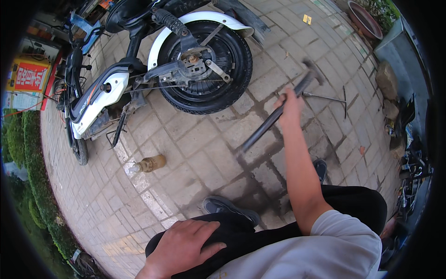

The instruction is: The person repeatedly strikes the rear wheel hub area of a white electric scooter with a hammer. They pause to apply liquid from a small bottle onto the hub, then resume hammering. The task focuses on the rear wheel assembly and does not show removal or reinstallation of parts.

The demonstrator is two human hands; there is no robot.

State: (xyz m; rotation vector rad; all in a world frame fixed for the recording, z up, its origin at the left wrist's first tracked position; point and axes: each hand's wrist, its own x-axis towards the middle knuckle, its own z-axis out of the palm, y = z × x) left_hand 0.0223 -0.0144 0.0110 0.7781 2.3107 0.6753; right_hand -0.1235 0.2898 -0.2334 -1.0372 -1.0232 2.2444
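Note:
My right hand grips a hammer by its long dark handle, its head raised at the upper right and slightly blurred. A metal wrench with a crossbar lies on the pavers just beyond that hand. My left hand rests palm down on my dark-trousered leg, fingers loosely stretched out. In front of me a white and black electric scooter lies tipped on its side, its rear wheel nearest the hammer, with swingarm and hub parts exposed.
A bottle of murky yellowish liquid is on the brick paving, left of my shoes. At right are rocks, a metal cabinet and piled dark parts. A brown basin is at top right, a hedge along the left.

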